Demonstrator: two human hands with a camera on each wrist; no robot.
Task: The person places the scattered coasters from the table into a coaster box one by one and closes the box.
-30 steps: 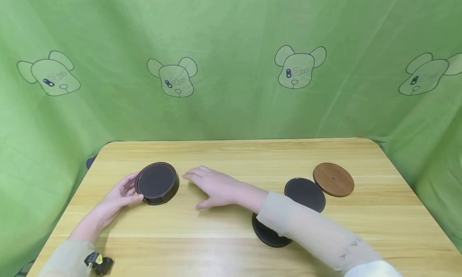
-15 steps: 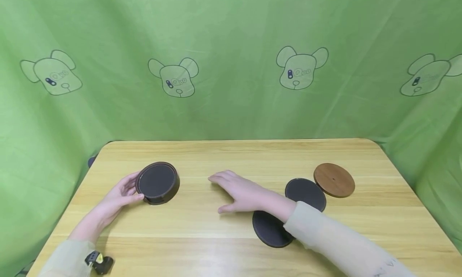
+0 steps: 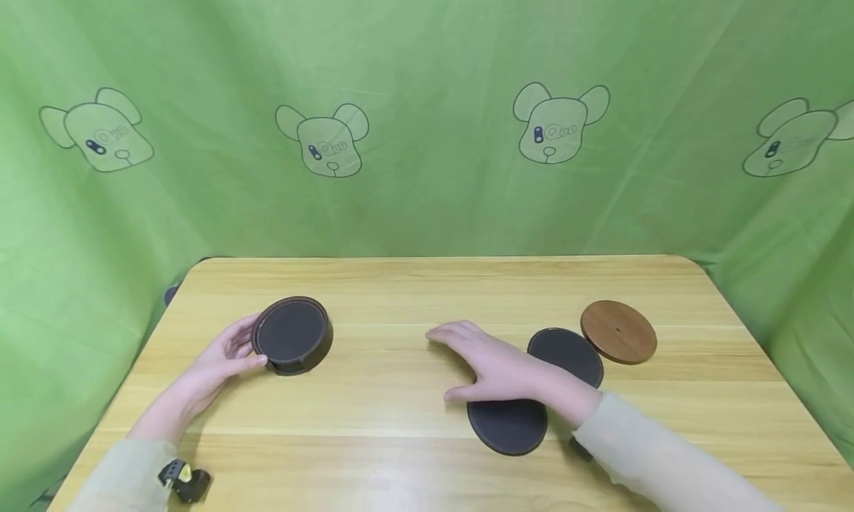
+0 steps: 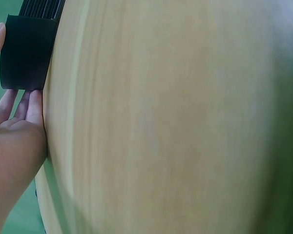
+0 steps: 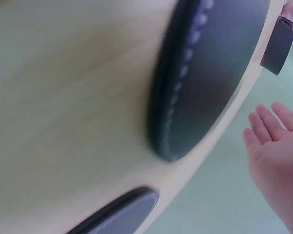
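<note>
My left hand (image 3: 216,367) holds the side of a round black coaster holder (image 3: 296,366) at the table's left, its thumb at the front and its fingers behind. Dark coasters lie stacked inside the holder, their edges (image 4: 41,7) showing in the left wrist view. Over the right half my right hand (image 3: 500,371) hovers with fingers extended and nothing in its grasp. Below it lies a loose black coaster (image 3: 508,429) with a stitched rim, partly covered by the hand. Another black coaster (image 3: 565,351) lies behind the forearm, partly hidden.
A brown round wooden disc (image 3: 619,332) lies at the right, beside the farther black coaster. All of these are on a light wooden table (image 3: 400,282) with rounded back corners. Green curtains (image 3: 427,201) printed with mouse heads surround it.
My right hand has drawn back from near the coaster holder, moving right until above the loose coasters. The left hand and the holder have stayed in place.
</note>
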